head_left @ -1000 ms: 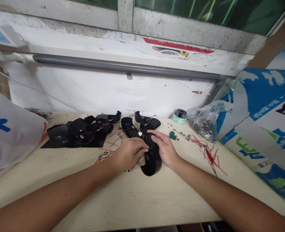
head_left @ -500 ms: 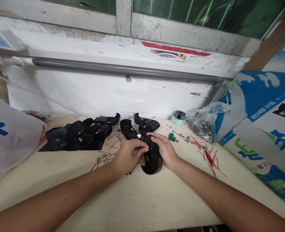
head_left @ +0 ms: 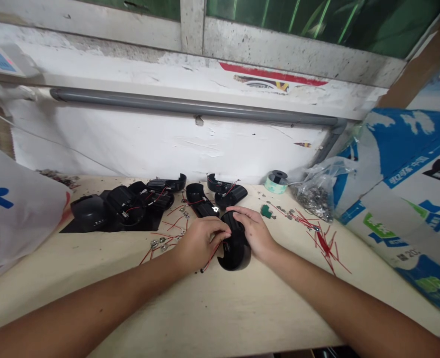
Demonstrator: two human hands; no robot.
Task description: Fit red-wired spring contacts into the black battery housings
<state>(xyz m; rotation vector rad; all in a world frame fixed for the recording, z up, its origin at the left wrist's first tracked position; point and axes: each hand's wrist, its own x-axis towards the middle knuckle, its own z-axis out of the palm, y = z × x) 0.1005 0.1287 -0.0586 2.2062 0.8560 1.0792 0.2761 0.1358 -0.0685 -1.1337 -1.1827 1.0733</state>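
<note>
A black plastic housing [head_left: 235, 251] lies on the pale wooden table [head_left: 212, 308] in front of me. My right hand [head_left: 256, 232] grips its right side and top, fingers curled over it. My left hand [head_left: 201, 240] is closed at the housing's left edge, fingertips pinched where a thin red wire [head_left: 209, 258] comes out and trails toward me. Whether the fingers hold the wire itself I cannot tell.
More black housings with red wires [head_left: 130, 206] lie at the back left, further ones [head_left: 227, 191] behind my hands. A solder reel [head_left: 276, 180], a clear bag of metal parts [head_left: 314, 194], loose red wires [head_left: 326, 243] and a small green board [head_left: 266, 211] sit right. A white bag [head_left: 14, 209] stands left, a blue printed sack [head_left: 406, 189] right.
Almost nothing: both hands stay on the black housing, and the left fingertips have shifted slightly at its left edge.
</note>
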